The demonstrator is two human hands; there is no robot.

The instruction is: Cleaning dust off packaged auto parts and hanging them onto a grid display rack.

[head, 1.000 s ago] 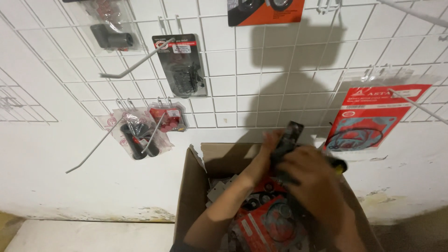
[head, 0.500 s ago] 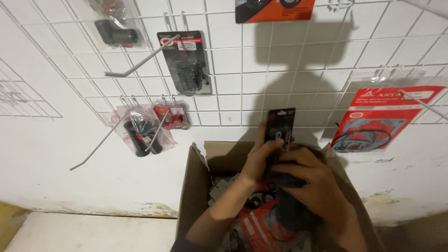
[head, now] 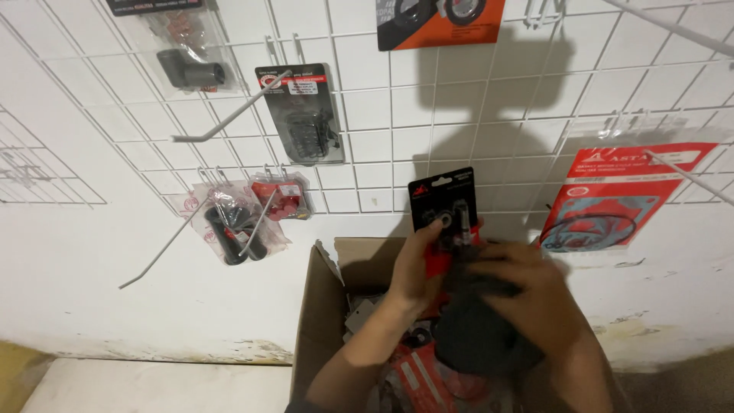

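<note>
Reaching up out of an open cardboard box, both hands work a stack of packaged parts in front of the wall. The right hand lies nearest the camera, its fingers curled together over a dark bundle that hangs below it above the box. Just past it the left hand has its fingers clamped on the lower part of a black blister card, holding it upright with small metal parts showing behind the plastic. Compared with half a second ago, the card stands a little higher and clearer of the hands, and the view has tipped slightly so that the wall packs sit lower in the picture. Inside the box, red and grey packets lie loose beneath the forearms. Behind the box rises a white wire grid fixed to the wall. On it, left of the card, hang a clear bag with black grips and a small red pack; higher up hangs a black card with a spring. To the right of the hands a red gasket pack hangs from a hook, and an orange card sits at the top edge.
</note>
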